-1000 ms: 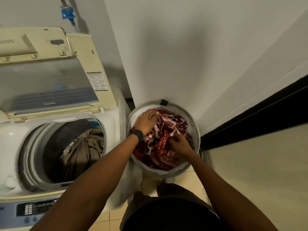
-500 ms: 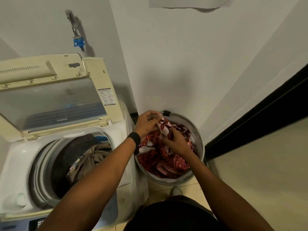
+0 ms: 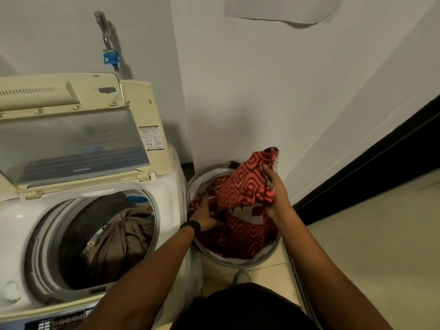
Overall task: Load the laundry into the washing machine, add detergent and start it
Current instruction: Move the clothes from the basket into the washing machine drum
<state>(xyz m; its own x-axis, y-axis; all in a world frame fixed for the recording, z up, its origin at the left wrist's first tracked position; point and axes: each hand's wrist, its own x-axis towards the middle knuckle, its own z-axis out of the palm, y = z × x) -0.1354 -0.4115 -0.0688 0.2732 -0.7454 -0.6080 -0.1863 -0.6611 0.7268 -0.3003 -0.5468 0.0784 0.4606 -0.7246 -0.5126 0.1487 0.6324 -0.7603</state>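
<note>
Right hand (image 3: 273,194), gripping the red cloth (image 3: 242,186), had raised it from the basket (image 3: 240,264) for loading; left hand (image 3: 205,216) touched lower folds, hold unclear

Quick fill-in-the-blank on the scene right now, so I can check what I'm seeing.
The right hand holds up a ____ patterned cloth.
The washer lid is ____.
The left hand is down in the ____.
Missing: red; open; basket.
</note>
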